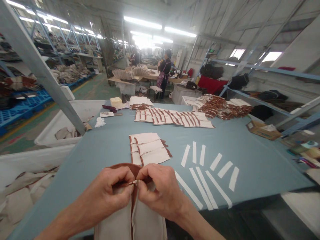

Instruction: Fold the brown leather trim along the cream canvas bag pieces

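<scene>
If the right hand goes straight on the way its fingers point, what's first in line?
The left hand, most likely. The right hand points leftward across the cloth piece that both pinch, with their fingertips almost touching. Nothing else shows between them.

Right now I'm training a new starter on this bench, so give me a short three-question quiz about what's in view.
1. True or false: the left hand and the right hand both pinch the top edge of the beige fabric piece.
2. The white strips lie on the table: A) left of the hands, B) right of the hands, C) under the hands.
3. Fill in: the stacked pieces mid-table have ___ trim.
Key: 1 true; 2 B; 3 brown.
</scene>
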Demonstrator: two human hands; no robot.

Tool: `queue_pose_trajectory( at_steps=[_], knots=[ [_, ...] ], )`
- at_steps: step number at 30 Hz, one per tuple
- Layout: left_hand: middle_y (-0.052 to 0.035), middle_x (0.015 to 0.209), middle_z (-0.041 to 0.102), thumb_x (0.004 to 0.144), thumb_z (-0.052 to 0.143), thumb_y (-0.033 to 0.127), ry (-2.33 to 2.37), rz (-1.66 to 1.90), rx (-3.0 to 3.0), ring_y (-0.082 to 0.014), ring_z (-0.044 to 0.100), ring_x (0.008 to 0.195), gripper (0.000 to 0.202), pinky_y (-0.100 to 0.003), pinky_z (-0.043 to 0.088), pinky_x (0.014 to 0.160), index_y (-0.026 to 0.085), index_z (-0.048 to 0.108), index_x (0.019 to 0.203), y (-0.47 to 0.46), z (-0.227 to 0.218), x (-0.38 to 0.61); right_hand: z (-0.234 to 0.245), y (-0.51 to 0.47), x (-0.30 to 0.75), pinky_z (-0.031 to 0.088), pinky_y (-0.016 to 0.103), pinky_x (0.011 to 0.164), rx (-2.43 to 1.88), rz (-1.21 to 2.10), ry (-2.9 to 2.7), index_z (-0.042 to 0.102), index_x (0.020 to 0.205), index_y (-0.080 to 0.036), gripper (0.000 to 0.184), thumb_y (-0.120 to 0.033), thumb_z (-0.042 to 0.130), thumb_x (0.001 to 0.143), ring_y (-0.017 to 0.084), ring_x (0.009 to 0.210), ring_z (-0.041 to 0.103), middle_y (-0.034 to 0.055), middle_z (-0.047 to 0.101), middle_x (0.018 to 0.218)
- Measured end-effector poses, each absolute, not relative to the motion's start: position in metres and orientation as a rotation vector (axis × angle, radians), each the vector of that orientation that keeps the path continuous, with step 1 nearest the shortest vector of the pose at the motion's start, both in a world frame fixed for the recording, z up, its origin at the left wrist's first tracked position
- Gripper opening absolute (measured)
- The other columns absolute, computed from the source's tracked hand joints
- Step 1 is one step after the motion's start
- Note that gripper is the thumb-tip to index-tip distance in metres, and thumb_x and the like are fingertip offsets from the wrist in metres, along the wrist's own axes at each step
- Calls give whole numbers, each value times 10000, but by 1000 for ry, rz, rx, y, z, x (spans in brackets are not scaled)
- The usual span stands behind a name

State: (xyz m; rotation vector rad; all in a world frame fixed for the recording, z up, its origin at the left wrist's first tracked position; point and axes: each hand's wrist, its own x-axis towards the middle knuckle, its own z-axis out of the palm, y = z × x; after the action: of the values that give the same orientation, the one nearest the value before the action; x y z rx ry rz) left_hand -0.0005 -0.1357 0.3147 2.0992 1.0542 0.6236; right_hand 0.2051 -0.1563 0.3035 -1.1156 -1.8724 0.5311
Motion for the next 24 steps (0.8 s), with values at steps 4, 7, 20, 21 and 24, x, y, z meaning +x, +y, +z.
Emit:
queue_pose_trajectory(
  at_steps=[4,7,20,21,24],
  knots=[
    [88,624,475,870,467,167,1004,709,2199,-86,422,554,180,-184,328,506,220,517,705,-137,324,6,304,-157,204,413,242,579,-1152,716,-1845,656,752,-233,79,-194,612,806,130,563,585,-16,708,671],
    [87,628,527,866,472,113,964,795,2329,-79,465,550,189,-172,348,522,217,538,723,-139,331,11,310,-158,210,456,247,643,-1153,859,-1812,659,810,-227,41,-215,621,815,146,640,649,-7,738,744],
    [76,770,668,1019,499,64,665,864,2508,-79,622,623,226,-130,464,616,248,603,940,-140,344,18,334,-162,233,334,251,608,-1163,907,-1865,562,682,-215,81,-184,615,735,117,622,515,-51,576,652],
    [70,783,672,1034,489,68,615,863,2541,-85,624,632,225,-138,467,621,250,607,974,-140,343,17,334,-162,234,332,243,593,-1147,1004,-1827,565,681,-214,75,-195,618,730,113,614,493,-53,561,647],
    [49,794,668,1056,427,62,470,886,2675,-109,601,622,276,-182,451,600,252,623,1098,-139,338,15,331,-162,238,304,226,531,-1085,1373,-1657,588,704,-211,52,-243,628,713,106,575,413,-60,508,630]
  ],
)
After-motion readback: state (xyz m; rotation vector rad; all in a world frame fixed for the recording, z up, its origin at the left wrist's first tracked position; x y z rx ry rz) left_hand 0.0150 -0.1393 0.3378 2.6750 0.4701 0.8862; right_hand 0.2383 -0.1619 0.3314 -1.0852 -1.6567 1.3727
